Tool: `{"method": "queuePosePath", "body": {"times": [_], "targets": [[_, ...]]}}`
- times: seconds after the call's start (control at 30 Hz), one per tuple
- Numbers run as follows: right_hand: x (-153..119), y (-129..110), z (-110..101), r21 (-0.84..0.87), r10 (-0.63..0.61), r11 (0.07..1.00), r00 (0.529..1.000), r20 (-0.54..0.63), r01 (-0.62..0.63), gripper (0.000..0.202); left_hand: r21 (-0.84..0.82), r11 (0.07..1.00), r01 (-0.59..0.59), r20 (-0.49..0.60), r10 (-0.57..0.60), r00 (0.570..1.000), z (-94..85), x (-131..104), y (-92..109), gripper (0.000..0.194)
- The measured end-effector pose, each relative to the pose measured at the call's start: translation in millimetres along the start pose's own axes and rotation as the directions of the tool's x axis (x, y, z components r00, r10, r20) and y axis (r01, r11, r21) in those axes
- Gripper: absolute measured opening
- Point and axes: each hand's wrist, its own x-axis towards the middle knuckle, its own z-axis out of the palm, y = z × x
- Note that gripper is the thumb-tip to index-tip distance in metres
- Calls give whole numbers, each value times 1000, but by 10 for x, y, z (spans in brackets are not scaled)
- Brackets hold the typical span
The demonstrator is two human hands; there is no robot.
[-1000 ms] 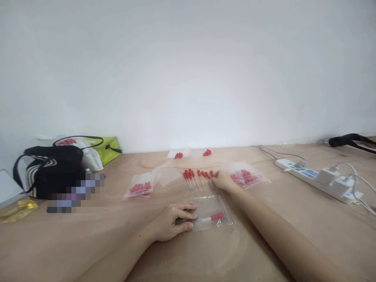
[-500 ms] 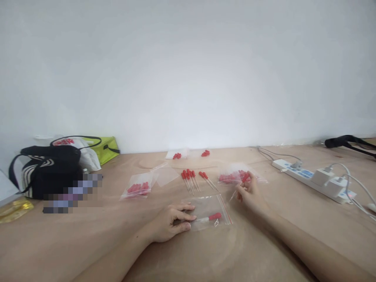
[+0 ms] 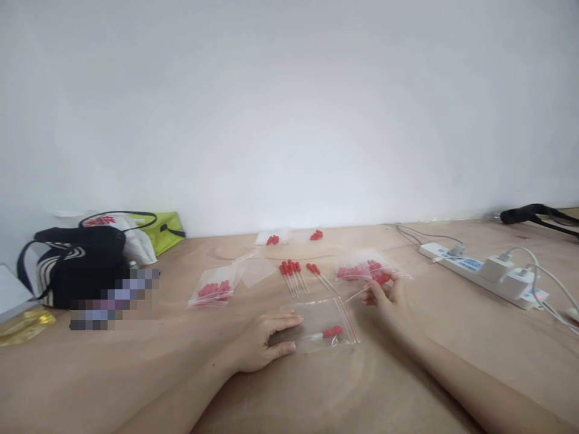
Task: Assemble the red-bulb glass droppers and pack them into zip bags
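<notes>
My left hand [image 3: 266, 342] rests on the left part of a clear zip bag [image 3: 316, 310], thumb and fingers spread. Inside that bag lies a dropper with a red bulb [image 3: 332, 331]. Between the fingers of my right hand [image 3: 389, 301] is another dropper [image 3: 359, 295], its thin pale tube pointing left toward the bag's red-lined edge and its bulb partly behind my fingers. Beyond the bag, several loose droppers [image 3: 291, 269] lie in a row, with two more [image 3: 313, 269] beside them. A bag of red bulbs [image 3: 357, 269] lies just behind my right hand.
Another bag of red-bulbed pieces [image 3: 212, 292] lies left, beside flat clear bags [image 3: 257, 270]. Farther back are small red bulbs [image 3: 272, 240]. A power strip [image 3: 465, 271] with plugs and cables stands right; a black bag [image 3: 84, 265] and a green bag [image 3: 167, 232] stand left.
My right hand has lowered and turned the dropper flatter, its tube tip now nearer the bag's edge. The left hand stays on the bag, its fingers slightly more spread.
</notes>
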Motion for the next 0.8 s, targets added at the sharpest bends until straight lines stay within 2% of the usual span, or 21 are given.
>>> {"method": "queuePosePath", "body": {"times": [0.07,0.17,0.4,0.5,0.6,0.7,0.8], "targets": [[48,-23,-47,-50,-14,999,998,-54,11,51,0,1000,-1,-3,1,1000,1,3,-2,43],[72,-18,-66,-94,22,995,998,-52,-26,49,3,1000,9,7,-9,1000,1,9,-2,43],[-97,19,70,94,169,979,979,118,-180,55,11,1000,22,9,-22,1000,8,7,-11,45],[-168,-4,97,141,237,951,942,238,-275,50,7,1000,24,-3,-24,1000,7,5,-6,45],[-193,-30,92,87,274,941,885,378,-328,44,-5,1000,14,-14,-14,1000,3,3,5,45],[-182,-43,74,-32,280,952,822,496,-305,38,-10,1000,-6,-20,6,1000,3,4,7,45],[-163,-38,59,-172,308,951,774,554,-256,33,-16,1000,-16,-30,16,999,9,7,-3,44]]}}
